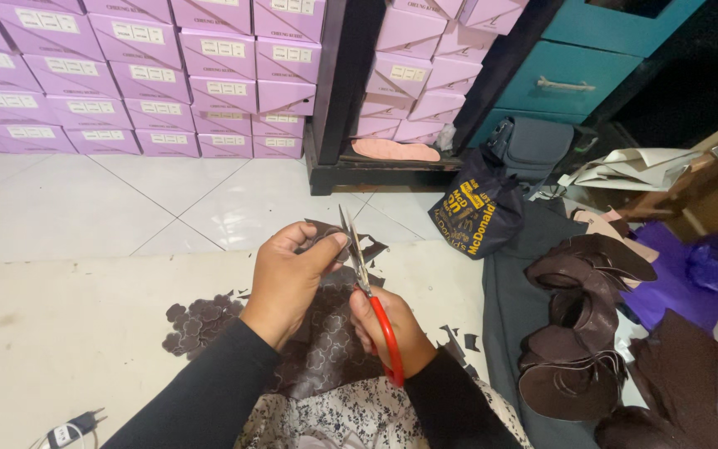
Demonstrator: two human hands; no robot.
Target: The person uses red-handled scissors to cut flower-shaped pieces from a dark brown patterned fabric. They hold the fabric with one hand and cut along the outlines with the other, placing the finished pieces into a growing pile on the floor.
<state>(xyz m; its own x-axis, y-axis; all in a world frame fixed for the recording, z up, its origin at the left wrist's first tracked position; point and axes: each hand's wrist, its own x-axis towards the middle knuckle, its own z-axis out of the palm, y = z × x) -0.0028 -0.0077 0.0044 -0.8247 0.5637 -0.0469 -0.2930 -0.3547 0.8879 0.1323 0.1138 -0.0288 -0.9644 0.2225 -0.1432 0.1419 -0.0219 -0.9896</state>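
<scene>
My left hand [288,278] pinches the top edge of a dark brown patterned leather sheet [326,345] that hangs down over my lap. Red-handled scissors [367,291] are in my right hand [392,328], fingers through the handle; the blades point up and cut into the sheet just right of my left thumb. A small piece of the brown leather [322,233] sticks up above my left fingers. Both arms wear black sleeves.
Cut brown scalloped pieces [201,324] lie on the beige mat [68,333] at left. A stack of dark brown leather cutouts [579,333] sits on grey cloth at right. Beyond are stacked lilac boxes [143,75], a dark bag [475,208], a teal drawer unit [575,75] and purple fabric [683,278].
</scene>
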